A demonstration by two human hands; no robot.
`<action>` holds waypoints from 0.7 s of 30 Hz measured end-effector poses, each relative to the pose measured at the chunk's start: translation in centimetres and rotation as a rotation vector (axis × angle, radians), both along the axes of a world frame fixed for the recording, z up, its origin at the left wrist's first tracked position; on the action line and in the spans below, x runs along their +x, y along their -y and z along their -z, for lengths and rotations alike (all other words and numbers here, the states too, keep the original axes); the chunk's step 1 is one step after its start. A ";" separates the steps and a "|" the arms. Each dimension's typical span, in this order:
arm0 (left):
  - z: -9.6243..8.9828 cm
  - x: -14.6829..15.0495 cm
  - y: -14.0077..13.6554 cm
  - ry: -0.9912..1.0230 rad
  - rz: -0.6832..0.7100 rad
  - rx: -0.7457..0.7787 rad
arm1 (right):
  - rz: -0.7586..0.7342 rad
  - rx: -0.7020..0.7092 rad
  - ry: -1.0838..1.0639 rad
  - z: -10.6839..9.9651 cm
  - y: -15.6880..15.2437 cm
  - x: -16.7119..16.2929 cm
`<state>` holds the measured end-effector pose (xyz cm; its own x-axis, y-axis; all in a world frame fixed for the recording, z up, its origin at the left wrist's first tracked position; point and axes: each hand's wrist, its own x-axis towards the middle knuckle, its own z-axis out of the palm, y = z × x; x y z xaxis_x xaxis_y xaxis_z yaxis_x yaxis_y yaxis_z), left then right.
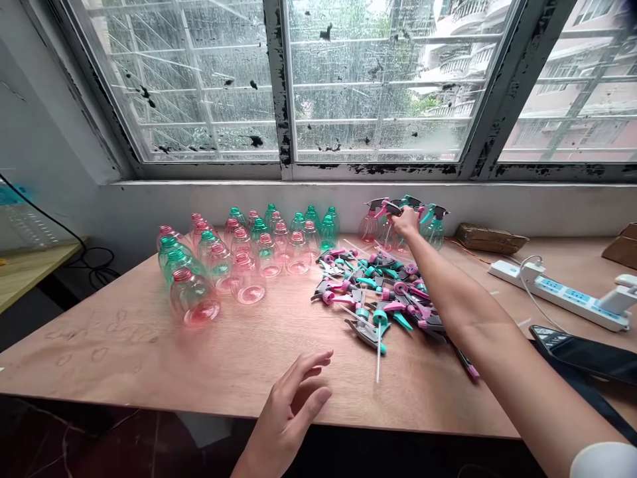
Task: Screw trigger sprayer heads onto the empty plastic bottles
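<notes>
My right hand (407, 220) is stretched to the back of the table, its fingers closed around the trigger head of a spray bottle (387, 236) that stands among other assembled ones. Close by are a pink spray bottle (369, 227) and a green spray bottle (434, 232); the hand partly hides the bottles behind it. My left hand (291, 401) hovers over the front edge, fingers apart and holding nothing. Between the hands lies a heap of loose trigger sprayer heads (371, 282) in pink, teal and grey, some with clear tubes.
Several open pink bottles (195, 299) and green bottles (327, 232) without heads stand at the left and back of the table (149, 358). To the right are a brown package (490, 239), a white power strip (557, 292) and a black phone (587, 352). Windows rise behind.
</notes>
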<state>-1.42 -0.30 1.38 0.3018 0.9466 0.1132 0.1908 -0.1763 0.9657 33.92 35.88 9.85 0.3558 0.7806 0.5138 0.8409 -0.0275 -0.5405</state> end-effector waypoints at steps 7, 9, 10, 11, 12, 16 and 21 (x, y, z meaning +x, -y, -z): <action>0.4 0.0 0.1 -0.019 -0.016 -0.002 | -0.120 0.152 0.241 0.4 1.8 -1.5; -0.2 0.2 0.2 -0.050 -0.042 0.040 | -0.137 0.185 0.281 0.0 2.1 -1.9; -0.9 0.4 0.0 -0.081 -0.057 0.076 | -0.137 0.197 0.294 -0.4 2.2 -1.9; -1.8 0.8 -0.5 -0.127 -0.063 0.119 | -0.133 0.206 0.302 -0.8 2.1 -2.0; -3.0 1.4 -1.3 -0.202 -0.058 0.161 | -0.127 0.211 0.308 -1.2 2.0 -2.0; -9.0 6.5 -8.8 -0.696 0.121 0.606 | -0.085 0.196 0.308 -2.9 1.1 -1.9; -11.2 15.7 -22.9 -0.857 0.322 0.715 | -0.025 0.098 0.289 -4.4 -0.4 -1.5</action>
<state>14.28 22.64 12.57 0.7536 0.6147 0.2329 0.5808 -0.7886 0.2020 32.38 36.30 14.21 0.1650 0.7291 0.6642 0.9601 0.0354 -0.2774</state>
